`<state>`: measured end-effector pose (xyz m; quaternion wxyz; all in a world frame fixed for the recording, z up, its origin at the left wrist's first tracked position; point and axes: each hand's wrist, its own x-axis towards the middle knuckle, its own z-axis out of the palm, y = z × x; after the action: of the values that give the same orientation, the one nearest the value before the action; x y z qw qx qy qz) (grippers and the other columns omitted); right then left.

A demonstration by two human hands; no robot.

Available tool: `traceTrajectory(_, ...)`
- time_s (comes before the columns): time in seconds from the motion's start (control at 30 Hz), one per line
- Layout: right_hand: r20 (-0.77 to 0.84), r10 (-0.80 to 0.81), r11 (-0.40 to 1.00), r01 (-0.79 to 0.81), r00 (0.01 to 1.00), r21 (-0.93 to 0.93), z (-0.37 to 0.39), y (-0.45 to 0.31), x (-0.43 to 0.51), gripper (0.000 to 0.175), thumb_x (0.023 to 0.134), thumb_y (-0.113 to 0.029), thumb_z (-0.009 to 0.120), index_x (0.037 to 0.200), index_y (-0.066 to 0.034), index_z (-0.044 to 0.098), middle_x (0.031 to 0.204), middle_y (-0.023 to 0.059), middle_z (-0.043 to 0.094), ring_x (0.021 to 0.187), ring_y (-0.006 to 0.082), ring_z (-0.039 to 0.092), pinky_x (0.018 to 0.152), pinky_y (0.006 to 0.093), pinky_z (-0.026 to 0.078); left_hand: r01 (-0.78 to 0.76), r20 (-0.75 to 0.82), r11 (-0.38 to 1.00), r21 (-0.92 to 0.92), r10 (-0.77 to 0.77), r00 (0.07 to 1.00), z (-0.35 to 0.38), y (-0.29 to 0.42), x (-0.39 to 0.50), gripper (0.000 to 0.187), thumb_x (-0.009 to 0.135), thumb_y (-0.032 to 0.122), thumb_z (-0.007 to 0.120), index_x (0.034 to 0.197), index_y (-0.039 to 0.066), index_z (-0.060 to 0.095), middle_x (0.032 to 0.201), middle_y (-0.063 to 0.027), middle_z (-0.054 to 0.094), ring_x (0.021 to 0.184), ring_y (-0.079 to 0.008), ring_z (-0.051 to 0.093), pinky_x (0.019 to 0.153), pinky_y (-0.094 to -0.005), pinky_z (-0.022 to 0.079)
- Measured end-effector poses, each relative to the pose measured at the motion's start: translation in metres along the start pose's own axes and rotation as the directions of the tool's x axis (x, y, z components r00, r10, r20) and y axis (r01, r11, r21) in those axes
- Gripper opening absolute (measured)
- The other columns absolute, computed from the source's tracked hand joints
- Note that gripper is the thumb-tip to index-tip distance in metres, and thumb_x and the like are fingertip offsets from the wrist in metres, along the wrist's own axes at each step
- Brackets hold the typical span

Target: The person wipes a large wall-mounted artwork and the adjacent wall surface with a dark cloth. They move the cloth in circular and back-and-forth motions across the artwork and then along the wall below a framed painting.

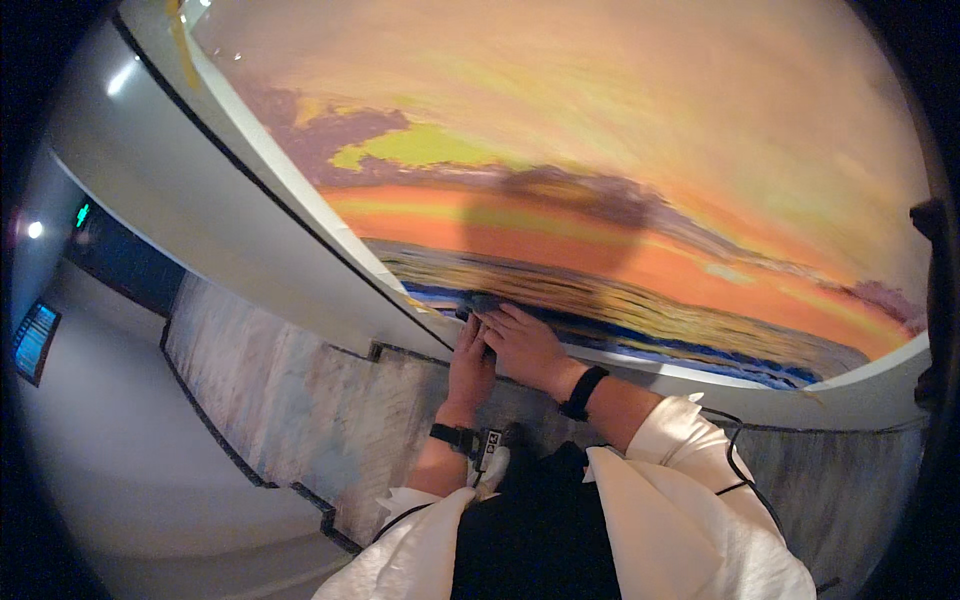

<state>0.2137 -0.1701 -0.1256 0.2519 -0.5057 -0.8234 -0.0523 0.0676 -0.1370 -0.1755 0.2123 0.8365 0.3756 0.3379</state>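
Observation:
In front of me is a large painted or printed sunset seascape [420, 217], with orange sky, purple clouds and dark blue waves. My left hand [472, 364] reaches up to its lower left edge, fingers close together. Beside it my right hand [525, 346] comes in from the right, and the fingertips of both hands meet. A small dark object [486, 302] sits at those fingertips against the picture's lower edge. Its kind is too dark to make out, and the fingers partly cover it. Both wrists wear black straps.
A pale frame or ledge [300, 195] curves around the picture, with a black line along it. Below lies a streaked grey floor [300, 390] edged in dark trim. At left are a lit screen [36, 343] and a green sign [82, 215]. A black cable [739, 450] runs along my right sleeve.

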Motion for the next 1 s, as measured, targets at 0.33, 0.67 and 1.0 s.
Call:
traceTrajectory(0.33,-0.133,0.260,0.949,-0.278,0.956,-0.146,-0.117,0.028,-0.136,0.019,0.076,-0.013,0.051,0.092,-0.0073,0.061,0.130,0.0066,0.051,0.119,0.0212,0.046,0.104,0.0429,0.030,-0.369,-0.010,0.926,0.075,0.371,0.929,0.076,0.137,0.009,0.053,0.073,0.003,0.055,0.126,0.007,0.049,0.136,-0.0195,0.039,0.126,-0.0395,0.035,0.106,-0.0518,0.025)
traceTrajectory(0.67,-0.327,0.444,0.850,-0.508,0.834,-0.141,-0.172,0.044,-0.227,0.021,0.070,-0.008,0.055,0.091,-0.0080,0.059,0.129,0.0077,0.051,0.120,0.0251,0.045,0.102,0.0462,0.031,-0.556,0.254,0.831,0.032,0.531,0.808,0.118,0.241,0.023,0.055,0.069,0.006,0.058,0.123,0.004,0.051,0.135,-0.0154,0.041,0.127,-0.0331,0.037,0.107,-0.0492,0.026)
traceTrajectory(1.0,-0.661,0.233,0.889,-0.431,0.713,-0.152,-0.259,0.058,-0.194,0.025,0.075,-0.013,0.056,0.100,-0.0107,0.053,0.134,0.0084,0.046,0.124,0.0261,0.042,0.103,0.0469,0.028,-0.697,-0.013,0.714,0.055,0.699,0.715,0.075,0.328,0.081,0.068,0.066,0.003,0.055,0.132,0.006,0.042,0.141,-0.0149,0.034,0.131,-0.0354,0.029,0.108,-0.0523,0.018)
